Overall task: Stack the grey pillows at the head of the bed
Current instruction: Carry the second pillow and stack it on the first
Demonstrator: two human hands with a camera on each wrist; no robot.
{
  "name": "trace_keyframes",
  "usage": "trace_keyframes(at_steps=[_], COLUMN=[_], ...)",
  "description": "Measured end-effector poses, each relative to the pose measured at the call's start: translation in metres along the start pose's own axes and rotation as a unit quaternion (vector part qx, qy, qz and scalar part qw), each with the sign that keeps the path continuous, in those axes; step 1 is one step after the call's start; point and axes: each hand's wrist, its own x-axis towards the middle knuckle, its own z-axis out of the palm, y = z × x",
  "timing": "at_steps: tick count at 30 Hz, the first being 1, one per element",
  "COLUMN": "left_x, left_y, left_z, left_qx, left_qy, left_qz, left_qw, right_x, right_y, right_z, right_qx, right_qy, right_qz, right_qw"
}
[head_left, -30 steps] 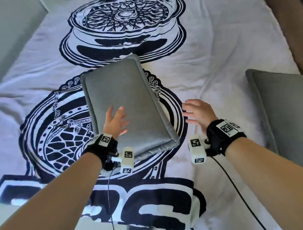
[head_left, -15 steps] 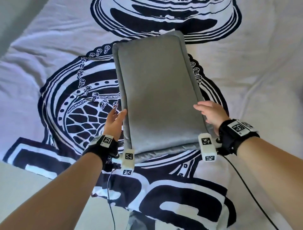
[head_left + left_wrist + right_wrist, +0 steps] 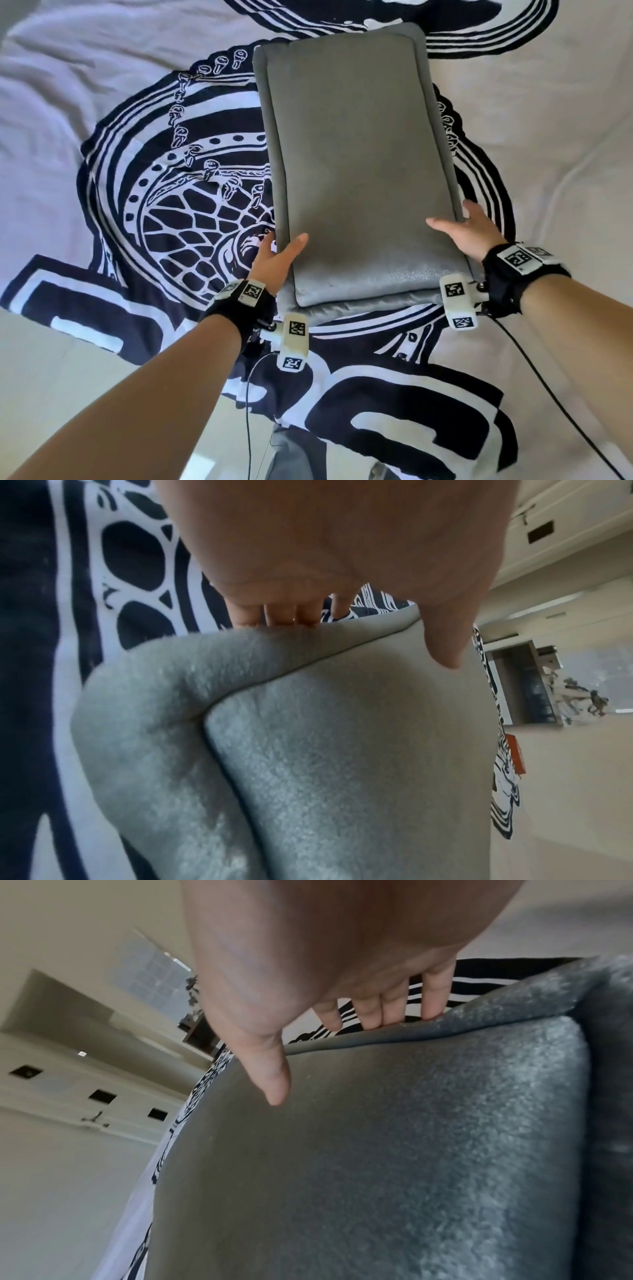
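Observation:
One grey pillow (image 3: 359, 154) with a flat seamed border lies lengthwise over the black-and-white printed bedspread (image 3: 171, 222), its short end toward me. My left hand (image 3: 281, 246) grips its near left edge, thumb on top and fingers tucked under the border. My right hand (image 3: 459, 222) grips the near right edge the same way. In the left wrist view the left hand (image 3: 359, 626) pinches the pillow (image 3: 342, 750). In the right wrist view the right hand (image 3: 335, 1053) pinches the pillow (image 3: 377, 1150). I cannot tell whether the near end is off the bed.
The bedspread's front edge runs across the bottom of the head view, with pale floor (image 3: 51, 359) at the lower left. Thin black cables (image 3: 548, 394) trail from both wristbands. Plain white bedspread (image 3: 548, 137) stretches to the right of the pillow.
The pillow has turned from slanted to lengthwise in front of me. My hands went from resting on and beside it to gripping both side edges. The second grey pillow at right has left view.

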Motion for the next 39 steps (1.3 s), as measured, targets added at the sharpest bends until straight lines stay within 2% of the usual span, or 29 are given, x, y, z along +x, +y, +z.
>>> trace_keyframes(at_steps=[7, 13, 15, 17, 19, 21, 22, 24, 26, 27, 29, 31, 36, 39], left_x=[-0.017, -0.055, -0.057, -0.048, -0.033, 0.011, 0.025, 0.057, 0.048, 0.039, 0.015, 0.011, -0.035, -0.059], left_y=[-0.013, -0.071, -0.069, -0.062, -0.046, -0.051, -0.052, -0.068, -0.065, -0.054, -0.037, -0.038, -0.016, -0.004], left_z=[0.010, -0.005, -0.011, -0.015, -0.017, -0.025, -0.025, -0.028, -0.017, -0.007, 0.008, 0.013, 0.030, 0.049], left_qx=[-0.009, 0.070, 0.098, 0.096, 0.037, -0.031, -0.063, -0.117, -0.112, -0.084, 0.000, 0.020, -0.112, -0.132], left_qy=[-0.004, -0.048, -0.057, -0.032, 0.018, 0.045, 0.048, 0.051, 0.015, 0.005, 0.025, 0.045, 0.049, 0.040], left_qz=[-0.006, -0.047, -0.045, -0.043, -0.049, -0.094, -0.124, -0.144, -0.148, -0.147, -0.134, -0.129, -0.076, -0.044], left_qw=[1.000, 0.995, 0.992, 0.994, 0.998, 0.994, 0.989, 0.981, 0.983, 0.985, 0.991, 0.990, 0.990, 0.989], right_x=[-0.013, -0.034, -0.036, -0.034, -0.032, -0.022, -0.018, -0.025, -0.036, -0.036, -0.034, -0.023, -0.038, -0.047], right_y=[-0.001, 0.052, 0.067, 0.074, 0.070, 0.073, 0.074, 0.067, 0.059, 0.057, 0.060, 0.073, 0.064, 0.056], right_z=[-0.002, 0.000, -0.002, -0.005, -0.007, -0.007, -0.007, -0.002, 0.005, 0.010, 0.022, 0.029, 0.012, -0.014], right_qx=[-0.046, -0.112, -0.123, -0.126, -0.095, -0.028, 0.021, 0.121, 0.190, 0.187, 0.134, 0.140, 0.176, 0.180], right_qy=[0.009, -0.064, -0.077, -0.075, -0.051, -0.032, -0.036, -0.071, -0.118, -0.125, -0.085, -0.038, 0.012, 0.038], right_qz=[0.031, 0.083, 0.084, 0.072, 0.066, 0.082, 0.099, 0.158, 0.172, 0.174, 0.152, 0.120, 0.070, 0.040], right_qw=[0.998, 0.988, 0.986, 0.987, 0.992, 0.996, 0.994, 0.977, 0.959, 0.959, 0.976, 0.982, 0.982, 0.982])
